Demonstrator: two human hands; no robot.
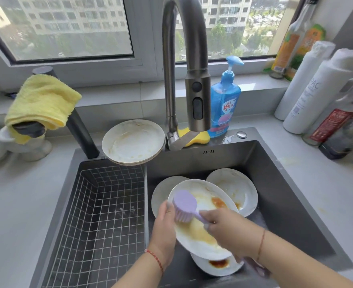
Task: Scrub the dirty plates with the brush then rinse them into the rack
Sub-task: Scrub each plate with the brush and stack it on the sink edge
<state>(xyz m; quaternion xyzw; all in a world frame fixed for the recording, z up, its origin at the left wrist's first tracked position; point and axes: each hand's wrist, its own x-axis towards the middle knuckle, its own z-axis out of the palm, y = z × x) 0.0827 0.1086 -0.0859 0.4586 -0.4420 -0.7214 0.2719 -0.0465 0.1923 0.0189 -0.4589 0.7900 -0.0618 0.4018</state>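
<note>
Plates in a sink, one being scrubbed.
Left hand (164,231) grips a tilted plate (200,225); right hand (227,227) grips one purple brush (185,206) against it, above three more dirty plates (233,190); a stack (133,141) sits behind the wire rack (100,215).

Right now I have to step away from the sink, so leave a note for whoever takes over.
Left hand holds the plate tilted over the sink.
Right hand grips the purple brush, bristles on the plate.
Done: nothing in the rack yet.
Left: this plate, three more in the sink, the stack on the back ledge; then rinse all into the rack.
</note>
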